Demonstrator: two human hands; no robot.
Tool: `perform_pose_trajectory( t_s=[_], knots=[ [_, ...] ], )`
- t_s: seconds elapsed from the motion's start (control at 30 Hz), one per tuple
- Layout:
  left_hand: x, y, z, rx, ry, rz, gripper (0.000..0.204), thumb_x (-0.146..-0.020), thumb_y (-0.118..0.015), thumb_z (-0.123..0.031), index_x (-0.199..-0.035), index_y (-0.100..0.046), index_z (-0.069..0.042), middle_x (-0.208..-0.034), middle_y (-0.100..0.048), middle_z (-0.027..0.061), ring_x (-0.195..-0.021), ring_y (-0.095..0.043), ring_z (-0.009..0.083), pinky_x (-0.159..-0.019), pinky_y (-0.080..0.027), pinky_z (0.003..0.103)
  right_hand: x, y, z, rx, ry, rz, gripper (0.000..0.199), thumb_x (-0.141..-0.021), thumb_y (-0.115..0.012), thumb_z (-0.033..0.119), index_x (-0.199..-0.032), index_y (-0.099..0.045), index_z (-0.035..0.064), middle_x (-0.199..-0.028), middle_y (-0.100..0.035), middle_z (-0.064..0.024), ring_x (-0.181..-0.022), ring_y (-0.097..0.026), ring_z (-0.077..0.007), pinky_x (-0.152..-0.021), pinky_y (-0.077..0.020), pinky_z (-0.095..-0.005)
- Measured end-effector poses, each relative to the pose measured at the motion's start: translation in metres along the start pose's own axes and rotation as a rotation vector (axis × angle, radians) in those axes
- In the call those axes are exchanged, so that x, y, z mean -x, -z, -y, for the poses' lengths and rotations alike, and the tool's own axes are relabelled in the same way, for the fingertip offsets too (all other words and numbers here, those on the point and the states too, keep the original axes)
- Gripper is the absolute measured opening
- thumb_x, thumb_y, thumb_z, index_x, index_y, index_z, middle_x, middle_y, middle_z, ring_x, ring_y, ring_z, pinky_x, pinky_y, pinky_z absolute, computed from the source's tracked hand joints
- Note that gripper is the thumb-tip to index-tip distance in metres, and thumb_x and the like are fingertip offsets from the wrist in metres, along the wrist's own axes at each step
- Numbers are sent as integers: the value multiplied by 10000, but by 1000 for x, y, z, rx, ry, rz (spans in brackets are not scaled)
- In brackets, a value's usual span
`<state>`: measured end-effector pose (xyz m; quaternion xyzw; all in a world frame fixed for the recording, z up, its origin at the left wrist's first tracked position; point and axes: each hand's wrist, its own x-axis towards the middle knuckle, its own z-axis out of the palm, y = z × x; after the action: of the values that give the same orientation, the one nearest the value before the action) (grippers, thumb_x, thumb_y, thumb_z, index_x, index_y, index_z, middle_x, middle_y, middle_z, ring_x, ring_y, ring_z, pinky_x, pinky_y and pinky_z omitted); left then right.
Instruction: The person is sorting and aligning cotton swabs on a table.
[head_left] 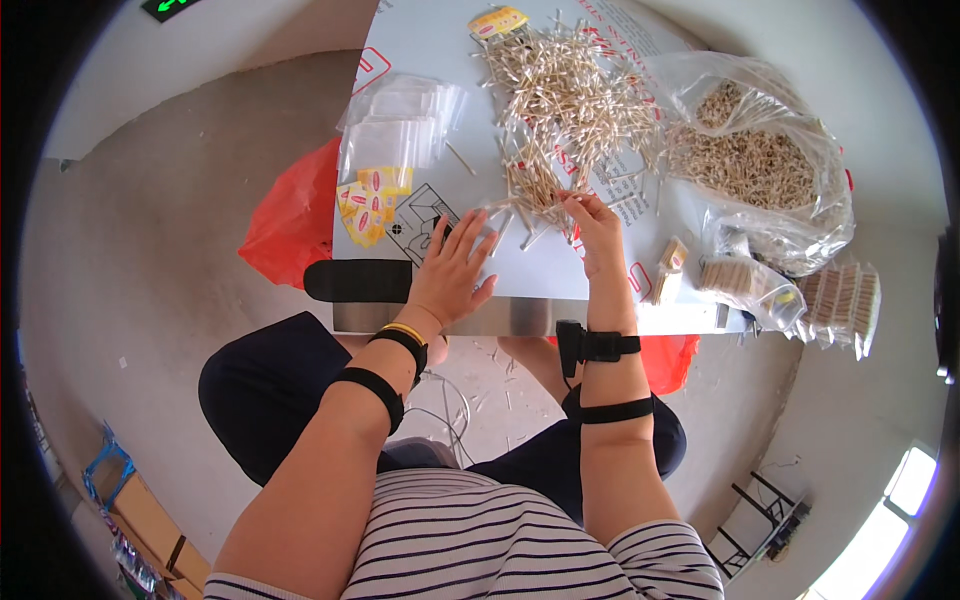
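- Right hand (598, 225): fingertips at white-tipped wooden swabs (575, 95), heaped on the table's (540, 275) far middle; whether the grip clamps any, cannot tell.
- Left hand (455, 268): fingers apart, palm down.
- Apparent step: picking swabs; next calls for a light pinch.

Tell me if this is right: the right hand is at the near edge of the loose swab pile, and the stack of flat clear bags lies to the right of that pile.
Not quite: the head view shows the stack of flat clear bags to the left of the loose swab pile, not the right. The right hand is indeed at the pile's near edge.
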<state>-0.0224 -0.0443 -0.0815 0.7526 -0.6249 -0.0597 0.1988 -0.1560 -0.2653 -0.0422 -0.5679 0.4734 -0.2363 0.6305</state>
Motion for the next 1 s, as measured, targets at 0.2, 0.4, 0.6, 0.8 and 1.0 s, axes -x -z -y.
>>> perform_pose_trajectory(
  t_s=[0.2, 0.4, 0.6, 0.8, 1.0],
  knots=[
    [1, 1, 2, 12, -2, -9, 645, -963, -584, -406, -1511, -462, -89, -1673, -313, 169, -1568, -269, 322, -1291, -148, 566, -4, 5, 13, 790, 149, -155, 191, -885, -776, 161, -1057, -812, 87, -848, -685, -50, -724, -594, -168, -713, -485, -330],
    [-1, 0, 0, 8, 3, -20, 630, -961, -591, -399, -1500, -474, -93, -1666, -327, 168, -1566, -278, 319, -1287, -161, 566, -28, -31, 9, 1029, 351, -130, 172, -828, -802, 280, -909, -766, 133, -1044, -667, -97, -1054, -634, -325, -932, -485, -459],
    [0, 1, 1, 47, 11, -22, 634, -964, -586, -385, -1519, -437, -119, -1672, -316, 152, -1568, -276, 317, -1285, -169, 560, -40, -24, 13, 891, 190, -71, 179, -840, -776, 261, -890, -760, 90, -940, -704, -116, -871, -685, -307, -787, -534, -436],
    [0, 2, 0, 31, 17, 7, 637, -965, -585, -383, -1520, -438, -108, -1668, -323, 152, -1563, -288, 317, -1283, -171, 560, -26, 1, 17, 525, 173, -26, 136, -913, -694, 138, -949, -744, 17, -896, -761, -87, -859, -717, -184, -754, -540, -342],
    [0, 2, 1, 36, 12, -11, 634, -968, -581, -384, -1520, -444, -104, -1671, -320, 152, -1564, -287, 315, -1282, -169, 559, -10, 8, 20, -387, -24, 258, 74, -995, -633, 82, -1043, -671, 41, -1012, -731, -60, -929, -687, -155, -828, -552, -322]
  ],
)
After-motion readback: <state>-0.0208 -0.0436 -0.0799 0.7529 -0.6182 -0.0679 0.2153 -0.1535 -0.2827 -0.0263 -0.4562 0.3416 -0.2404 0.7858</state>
